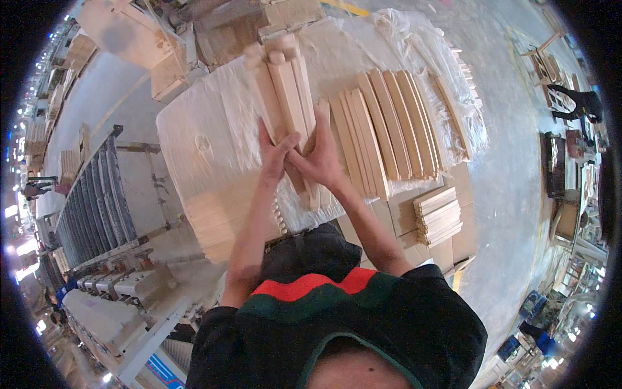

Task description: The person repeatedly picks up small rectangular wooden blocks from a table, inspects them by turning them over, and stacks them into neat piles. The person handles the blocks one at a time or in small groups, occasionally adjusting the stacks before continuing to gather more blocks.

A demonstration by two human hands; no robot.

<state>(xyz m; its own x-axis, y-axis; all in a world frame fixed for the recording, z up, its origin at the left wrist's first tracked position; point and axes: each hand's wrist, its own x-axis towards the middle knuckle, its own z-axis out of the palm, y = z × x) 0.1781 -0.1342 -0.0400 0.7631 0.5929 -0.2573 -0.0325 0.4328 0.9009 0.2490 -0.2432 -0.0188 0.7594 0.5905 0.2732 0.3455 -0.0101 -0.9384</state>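
Note:
Both my hands are closed around a bundle of several pale wooden slats [289,91], held lengthwise over a table-high stack covered in clear plastic film [223,129]. My left hand [277,154] grips the bundle's left side, and my right hand [319,155] its right side, with the thumbs meeting on top. The far ends of the slats are smeared by motion. Just right of my right hand, rows of curved wooden slats [389,126] lie side by side on the film.
A smaller pile of short wooden pieces [437,215] sits on cardboard [461,185] at the right. More slats [223,217] lie at the near left. A roller conveyor [97,201] and a machine [107,318] stand to the left. Wooden boxes [170,74] are at the far left.

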